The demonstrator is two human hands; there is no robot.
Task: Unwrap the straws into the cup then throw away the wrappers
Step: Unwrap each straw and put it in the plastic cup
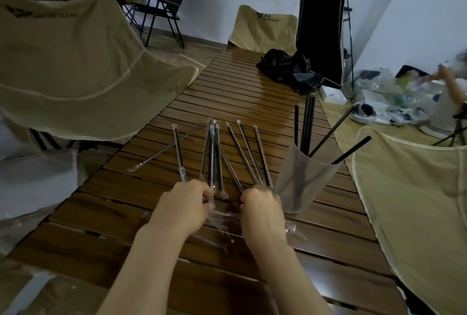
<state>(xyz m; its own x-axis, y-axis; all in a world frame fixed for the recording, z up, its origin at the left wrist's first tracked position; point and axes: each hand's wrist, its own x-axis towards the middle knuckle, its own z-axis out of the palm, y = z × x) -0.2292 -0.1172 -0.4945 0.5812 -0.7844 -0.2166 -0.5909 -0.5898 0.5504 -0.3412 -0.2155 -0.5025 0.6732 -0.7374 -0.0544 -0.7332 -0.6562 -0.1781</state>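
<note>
Nearest the camera, two bare forearms reach out over a dark brown slatted wooden table point(265, 102). The left hand point(185, 204) is curled into a loose fist, its fingers closed on the near end of a clear plastic wrapper that runs up to a wrapped black straw; the right hand point(262, 207) is curled the same way just beside it, apart from the left, pinching wrapper film at the near ends of the straws on the right of the row. Crumpled empty clear wrappers point(222, 223) lie on the slats between and under the two wrists, some reaching past the right wrist. Beyond the knuckles a loose fan of black straws in clear wrappers point(214, 153) lies flat on the table, about ten in all, one angled off to the left. To the right of the fan, near the right hand, stands a frosted translucent plastic cup point(300, 178), upright, with several unwrapped black straws point(309, 125) leaning in it. Further along the table lies a crumpled black bag point(290, 69), and tan fabric camp chairs point(75, 62) flank the table.
</note>
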